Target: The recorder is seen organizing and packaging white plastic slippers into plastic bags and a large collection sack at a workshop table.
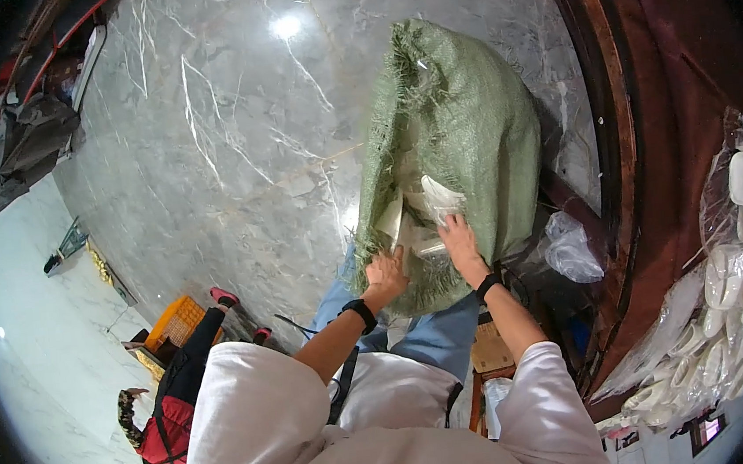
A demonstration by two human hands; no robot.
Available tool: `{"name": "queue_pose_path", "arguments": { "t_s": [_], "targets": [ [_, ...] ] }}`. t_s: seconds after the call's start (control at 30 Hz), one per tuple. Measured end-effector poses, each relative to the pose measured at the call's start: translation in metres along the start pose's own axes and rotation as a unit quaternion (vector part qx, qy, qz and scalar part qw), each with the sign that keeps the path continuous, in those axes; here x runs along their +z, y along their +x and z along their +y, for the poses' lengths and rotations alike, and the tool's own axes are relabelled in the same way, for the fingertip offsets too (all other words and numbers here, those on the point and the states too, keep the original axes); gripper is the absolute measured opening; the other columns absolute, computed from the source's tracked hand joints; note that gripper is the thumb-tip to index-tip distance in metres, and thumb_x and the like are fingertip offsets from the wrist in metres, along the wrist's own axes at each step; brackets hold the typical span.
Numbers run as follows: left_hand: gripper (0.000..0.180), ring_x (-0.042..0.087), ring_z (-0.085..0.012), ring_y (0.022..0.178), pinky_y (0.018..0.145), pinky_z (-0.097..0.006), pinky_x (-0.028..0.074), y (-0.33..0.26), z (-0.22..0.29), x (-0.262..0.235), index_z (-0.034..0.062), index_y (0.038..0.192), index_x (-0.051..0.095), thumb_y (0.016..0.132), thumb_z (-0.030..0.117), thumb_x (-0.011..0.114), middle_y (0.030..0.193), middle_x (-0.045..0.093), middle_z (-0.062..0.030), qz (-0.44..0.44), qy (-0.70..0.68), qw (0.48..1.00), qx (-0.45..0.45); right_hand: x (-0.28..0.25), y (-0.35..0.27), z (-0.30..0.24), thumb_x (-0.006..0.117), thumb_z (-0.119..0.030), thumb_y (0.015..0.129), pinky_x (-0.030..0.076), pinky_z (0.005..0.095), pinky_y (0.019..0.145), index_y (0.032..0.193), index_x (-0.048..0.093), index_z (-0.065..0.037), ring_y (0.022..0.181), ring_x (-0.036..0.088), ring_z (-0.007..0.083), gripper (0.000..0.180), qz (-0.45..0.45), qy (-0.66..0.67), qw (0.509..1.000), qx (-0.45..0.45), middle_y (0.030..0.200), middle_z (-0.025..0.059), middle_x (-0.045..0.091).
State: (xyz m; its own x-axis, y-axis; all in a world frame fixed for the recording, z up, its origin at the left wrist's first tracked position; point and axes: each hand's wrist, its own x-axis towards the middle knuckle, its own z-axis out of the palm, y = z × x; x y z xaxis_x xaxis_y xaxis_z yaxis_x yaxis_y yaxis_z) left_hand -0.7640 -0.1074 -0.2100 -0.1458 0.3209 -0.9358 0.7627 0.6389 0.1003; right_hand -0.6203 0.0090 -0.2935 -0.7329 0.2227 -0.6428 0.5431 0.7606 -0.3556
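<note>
A green woven sack (490, 124) with a frayed mouth lies between my legs, its opening toward me. White curved pieces (441, 196), thin and shell-like, show inside the mouth. At the left side of the opening, my left hand (386, 273) has its fingers curled against a pale upright piece (392, 220). My right hand (463, 243) reaches in from the right, its fingers bent over the end of another white piece. The undersides of both hands' grips are partly hidden.
Beyond the sack spreads a grey marbled floor (232, 156). A dark red covered table edge (661, 207) runs along the right, with clear bags of white shoe-like pieces (729, 276) on it. At left are a person in red (166, 431) and an orange crate (178, 321).
</note>
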Motion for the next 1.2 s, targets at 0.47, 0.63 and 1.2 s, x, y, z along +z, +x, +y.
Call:
{"name": "queue_pose_path", "arguments": {
  "t_s": [0.47, 0.63, 1.2],
  "targets": [
    [0.06, 0.059, -0.0327, 0.091, 0.076, -0.04, 0.048, 0.02, 0.001, 0.018, 0.0, 0.108, 0.049, 0.064, 0.032, 0.073, 0.097, 0.06, -0.0196, 0.051, -0.122, 0.991, -0.023, -0.079, -0.073, 0.036, 0.066, 0.0, 0.053, 0.043, 0.0384, 0.075, 0.08, 0.052, -0.005, 0.09, 0.047, 0.0288, 0.031, 0.118, 0.09, 0.989, -0.015, 0.086, 0.0101, 0.047],
    [0.057, 0.058, -0.0295, 0.097, 0.08, -0.039, 0.047, 0.026, 0.0, 0.01, 0.0014, 0.1, 0.059, 0.063, 0.043, 0.072, 0.102, 0.06, -0.0164, -0.021, -0.144, 0.981, -0.131, -0.135, -0.09, 0.027, 0.071, 0.002, 0.048, 0.043, 0.037, 0.074, 0.084, 0.051, -0.006, 0.087, 0.046, 0.0287, 0.042, 0.191, 0.173, 0.966, 0.03, 0.085, 0.0088, 0.046],
    [0.071, 0.053, -0.0307, 0.104, 0.085, -0.039, 0.043, 0.036, -0.076, 0.05, 0.0022, 0.123, 0.033, 0.062, 0.012, 0.07, 0.115, 0.05, -0.0224, 0.129, -0.105, 0.938, 0.305, -0.223, -0.13, -0.04, 0.071, -0.016, 0.059, 0.044, 0.0424, 0.065, 0.105, 0.049, 0.001, 0.077, 0.051, 0.03, 0.054, 0.391, 0.366, 0.842, 0.063, 0.084, 0.0126, 0.051]
  ]
}}
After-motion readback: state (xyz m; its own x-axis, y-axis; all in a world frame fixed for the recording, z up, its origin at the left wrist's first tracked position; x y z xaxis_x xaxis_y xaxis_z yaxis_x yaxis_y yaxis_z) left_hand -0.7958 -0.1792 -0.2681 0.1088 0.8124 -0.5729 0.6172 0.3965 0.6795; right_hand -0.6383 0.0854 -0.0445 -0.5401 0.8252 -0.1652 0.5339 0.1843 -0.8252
